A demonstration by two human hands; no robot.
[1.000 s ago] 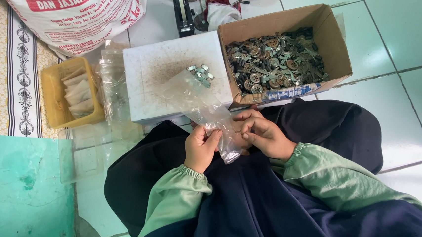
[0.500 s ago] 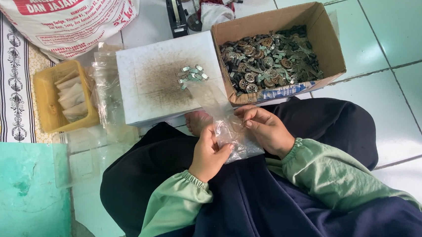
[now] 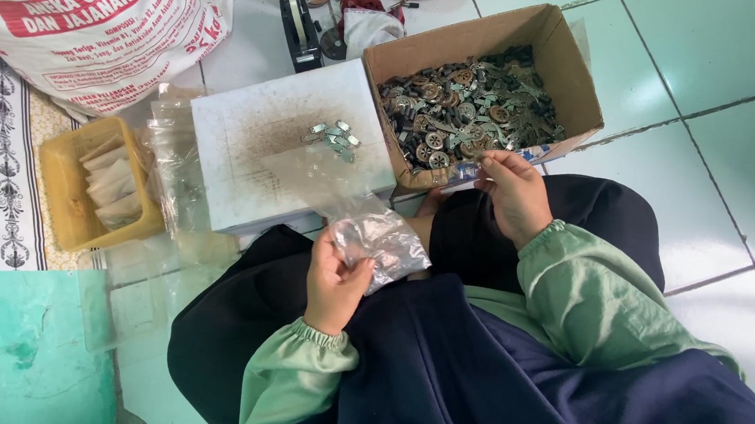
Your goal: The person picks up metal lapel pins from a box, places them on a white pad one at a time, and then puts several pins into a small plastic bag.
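Pale green tiled floor (image 3: pixel 703 48); patterned mat at far left. A white sack (image 3: pixel 99 37) with a red printed band lay top left. A yellow tray (image 3: pixel 61 185) held folded paper packets. An open brown cardboard box (image 3: pixel 562 57) held dark metal parts, beside a white box (image 3: pixel 248 132) with a few small parts on top. Left hand (image 3: pixel 334 281) gripped a crumpled clear plastic bag (image 3: pixel 384 242) over the lap. Right hand (image 3: pixel 513 194), apart from it, pinched something small at the carton's near edge.

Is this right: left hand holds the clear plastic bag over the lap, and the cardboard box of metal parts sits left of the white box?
Not quite. The head view shows the cardboard box to the right of the white box, not left. The rest holds: the left hand holds the clear plastic bag over the lap.
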